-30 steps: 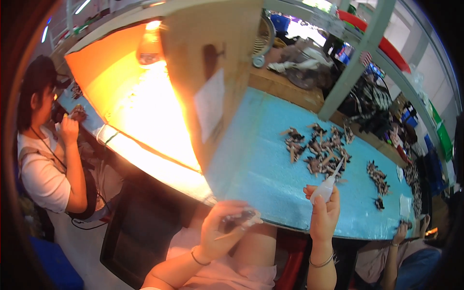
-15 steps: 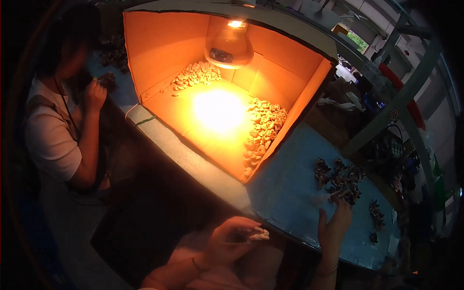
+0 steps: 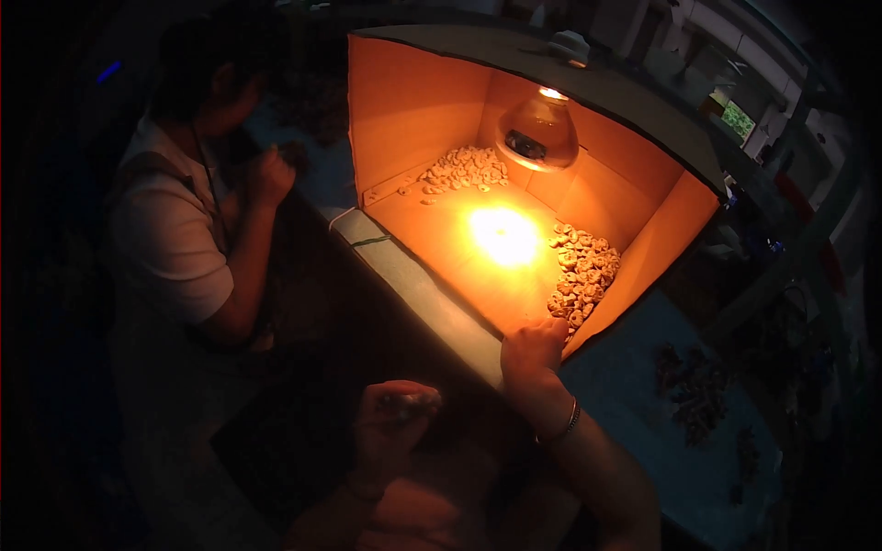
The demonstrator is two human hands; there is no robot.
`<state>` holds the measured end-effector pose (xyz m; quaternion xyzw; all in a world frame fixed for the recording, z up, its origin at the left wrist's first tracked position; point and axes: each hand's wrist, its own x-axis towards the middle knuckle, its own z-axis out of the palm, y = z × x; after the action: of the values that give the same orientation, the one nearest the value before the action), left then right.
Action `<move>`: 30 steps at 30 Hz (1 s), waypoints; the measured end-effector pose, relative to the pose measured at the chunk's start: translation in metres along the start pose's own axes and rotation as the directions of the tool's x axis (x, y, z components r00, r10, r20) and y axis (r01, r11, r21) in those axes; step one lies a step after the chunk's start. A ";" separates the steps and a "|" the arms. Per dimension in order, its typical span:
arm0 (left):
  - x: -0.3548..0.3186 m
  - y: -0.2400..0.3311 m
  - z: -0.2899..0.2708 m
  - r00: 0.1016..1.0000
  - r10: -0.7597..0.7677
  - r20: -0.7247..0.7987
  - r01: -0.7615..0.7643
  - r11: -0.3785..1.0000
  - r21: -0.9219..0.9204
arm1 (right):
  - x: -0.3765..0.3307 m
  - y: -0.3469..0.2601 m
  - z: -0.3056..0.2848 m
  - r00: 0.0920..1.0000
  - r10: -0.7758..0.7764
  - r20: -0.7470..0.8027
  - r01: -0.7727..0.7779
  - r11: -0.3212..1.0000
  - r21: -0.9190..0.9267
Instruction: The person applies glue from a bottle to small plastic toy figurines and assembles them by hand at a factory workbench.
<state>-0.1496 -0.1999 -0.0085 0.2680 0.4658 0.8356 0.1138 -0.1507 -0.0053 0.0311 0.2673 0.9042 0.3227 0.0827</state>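
Note:
My left hand point(image 3: 384, 418) is in shadow in front of the table edge. Its fingers are closed round a small pale, knobbly piece point(image 3: 421, 400), too dim to name. My right hand point(image 3: 535, 354) is at the front right corner of an open cardboard box point(image 3: 404, 87), with fingers curled at the near end of a heap of small rounded, tan pieces point(image 3: 588, 271). Those fingertips are hidden, so what they hold cannot be made out. A bracelet circles that wrist.
A lit heat bulb point(image 3: 537, 138) hangs inside the box above its glowing floor. Another heap of tan pieces point(image 3: 464, 168) lies at the back left. Dark small pieces point(image 3: 694, 390) lie on the blue tabletop point(image 3: 606, 404) at right. A person point(image 3: 184, 220) works at left.
My right hand has gone left from the dark pieces on the blue tabletop to the box's front corner. My left hand still holds its pale piece. The view has shifted and is darker.

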 end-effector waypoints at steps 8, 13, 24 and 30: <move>-0.004 -0.001 0.003 0.993 -0.062 0.099 0.069 0.995 -0.067 | 0.035 0.005 0.031 0.993 0.098 -0.059 -0.095 0.994 0.048; -0.007 -0.006 0.003 0.989 -0.084 0.120 0.086 0.996 -0.016 | 0.044 0.004 0.038 0.978 0.116 -0.172 -0.099 0.989 0.108; -0.006 -0.020 0.008 0.980 -0.115 0.160 0.114 0.993 0.014 | 0.030 0.014 0.018 0.897 0.116 -0.426 0.039 0.940 0.339; -0.005 -0.019 0.009 0.981 -0.120 0.154 0.113 0.992 0.053 | 0.020 0.008 0.025 0.940 0.010 -0.341 0.249 0.661 0.707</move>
<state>-0.1417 -0.1848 -0.0225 0.3076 0.4885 0.7934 0.1932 -0.1560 0.0235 0.0174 0.1616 0.9734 -0.0404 -0.1572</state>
